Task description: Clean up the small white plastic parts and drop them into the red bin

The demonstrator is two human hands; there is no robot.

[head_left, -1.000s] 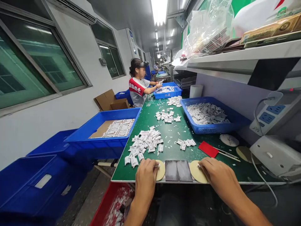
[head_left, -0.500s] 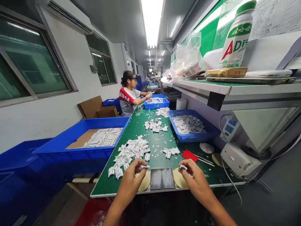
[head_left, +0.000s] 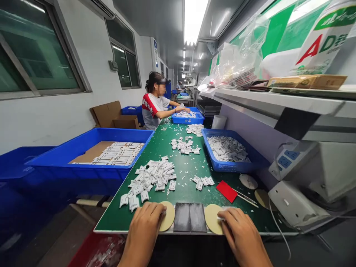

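Note:
My left hand (head_left: 146, 226) is closed at the left yellow disc (head_left: 167, 216), its fingertips around a small white piece that is mostly hidden. At the right yellow disc (head_left: 213, 218), my right hand (head_left: 241, 231) pinches a white plastic piece (head_left: 221, 216), which shows between thumb and fingers. Two dark grey plates (head_left: 190, 217) lie side by side between the discs at the table's front edge. A large pile of white plastic parts (head_left: 157, 173) is beyond my left hand. A few similar parts (head_left: 204, 181) lie beyond the plates.
A blue basket of white parts (head_left: 228, 148) stands at the right, with a red card (head_left: 226, 191) and thin tools nearer. A big blue bin (head_left: 83, 170) is at the left. Across the green table (head_left: 183, 167), a person (head_left: 155, 102) handles parts over a blue tray (head_left: 189, 120).
Both hands have come down and outward onto the discs with their pieces. The camera view has shifted. The other person's hands have moved over the tray.

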